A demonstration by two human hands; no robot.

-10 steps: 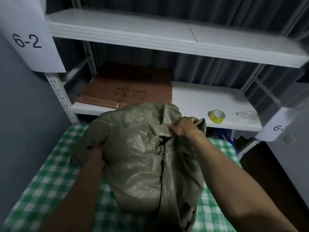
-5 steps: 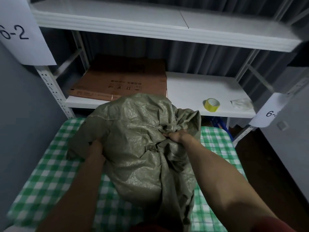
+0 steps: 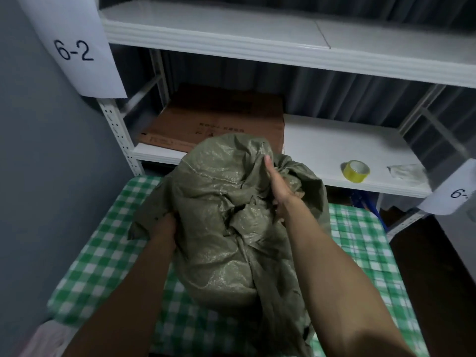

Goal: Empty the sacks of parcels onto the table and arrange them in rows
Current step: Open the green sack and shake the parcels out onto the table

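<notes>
A bulging olive-green woven sack (image 3: 226,222) rests on the table with the green-and-white checked cloth (image 3: 108,243). My left hand (image 3: 164,225) grips the sack's left side, its fingers buried in the fabric. At the upper right of the sack, my right hand (image 3: 277,186) clutches a bunched fold, thumb pointing up. The sack's contents are hidden; no parcels show.
A white metal shelf (image 3: 334,148) stands right behind the table, carrying a flat brown cardboard box (image 3: 219,122), a yellow tape roll (image 3: 355,170) and a crumpled clear wrapper (image 3: 405,171). Paper labels reading 6-2 (image 3: 74,50) hang on the uprights. A grey wall closes the left side.
My right hand shifted its grip on the bunched fabric, dropping lower and then back to the sack's upper right, thumb now up. The left hand kept its hold. The view swung slightly.
</notes>
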